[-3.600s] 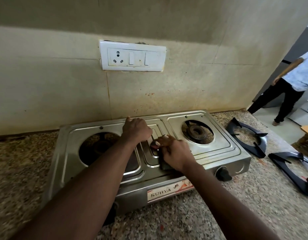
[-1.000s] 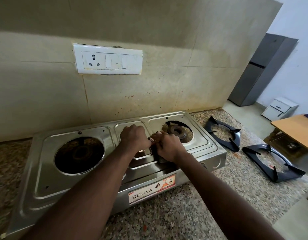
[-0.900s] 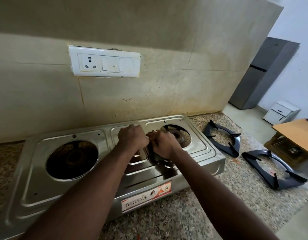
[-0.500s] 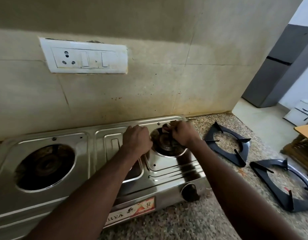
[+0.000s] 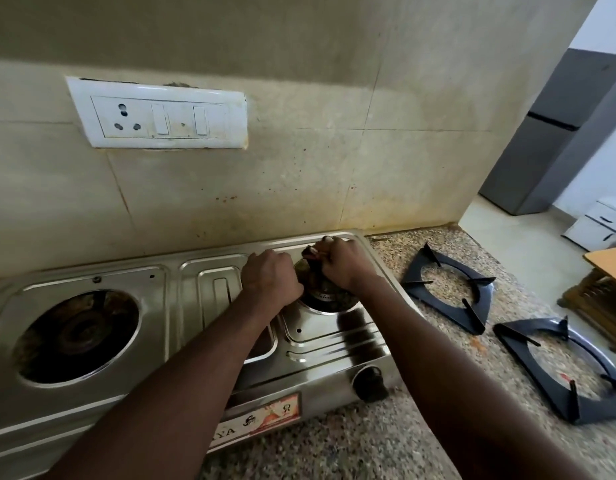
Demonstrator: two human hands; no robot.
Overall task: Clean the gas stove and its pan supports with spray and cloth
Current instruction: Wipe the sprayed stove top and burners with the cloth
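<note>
The steel two-burner gas stove (image 5: 182, 327) sits on a speckled stone counter (image 5: 334, 445) against the wall. Both of my hands are at its right burner (image 5: 325, 296). My right hand (image 5: 344, 265) pinches a small dark cloth (image 5: 311, 258) at the burner's far rim. My left hand (image 5: 270, 280) is curled in a fist at the burner's left edge; what lies under its fingers is hidden. The left burner (image 5: 79, 336) is bare and grimy. Two black pan supports (image 5: 455, 266) (image 5: 518, 344) lie on the counter to the right of the stove. No spray bottle is in view.
A black knob (image 5: 369, 382) sticks out of the stove's front right. A white switchboard (image 5: 157, 114) is on the stained wall above. The counter ends at the right; beyond it stand a grey fridge (image 5: 556, 150), a white drawer unit (image 5: 601, 225) and a wooden table (image 5: 611, 261).
Both hands moved from the stove's middle panel to the right burner. The right hand now reaches to its far rim. My view has swung right and closer.
</note>
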